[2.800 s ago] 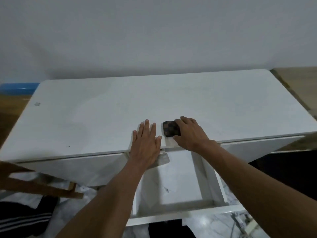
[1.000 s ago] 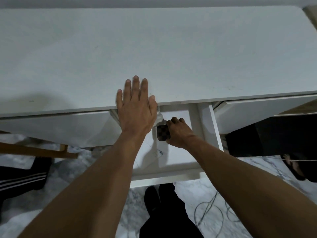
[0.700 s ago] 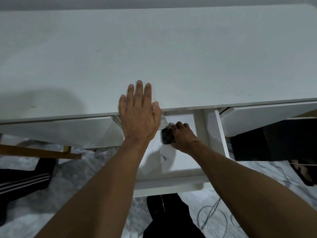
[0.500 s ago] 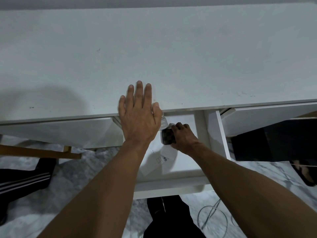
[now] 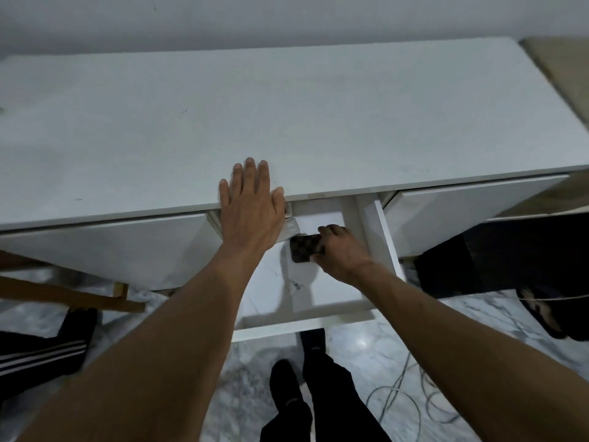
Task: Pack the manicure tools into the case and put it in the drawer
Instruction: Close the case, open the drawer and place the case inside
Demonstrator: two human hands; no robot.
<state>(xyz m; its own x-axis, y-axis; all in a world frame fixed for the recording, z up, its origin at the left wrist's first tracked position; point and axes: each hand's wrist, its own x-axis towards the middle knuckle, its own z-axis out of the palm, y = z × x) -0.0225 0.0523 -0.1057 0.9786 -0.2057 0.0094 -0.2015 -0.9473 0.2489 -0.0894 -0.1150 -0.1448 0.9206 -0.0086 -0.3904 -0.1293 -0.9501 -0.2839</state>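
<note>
Case (image 5: 305, 252) sits low inside the open drawer (image 5: 322, 291), the right hand (image 5: 342, 250) closed around its right edge to set it down; the left hand (image 5: 251, 208) lies flat and empty on the tabletop (image 5: 287, 116) edge (likely for balance).

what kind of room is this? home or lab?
Most likely a home room, not a lab: a plain white desk with an open drawer against a bare wall, marble-pattern floor tiles, and loose cables on the floor. No lab equipment shows.
</note>
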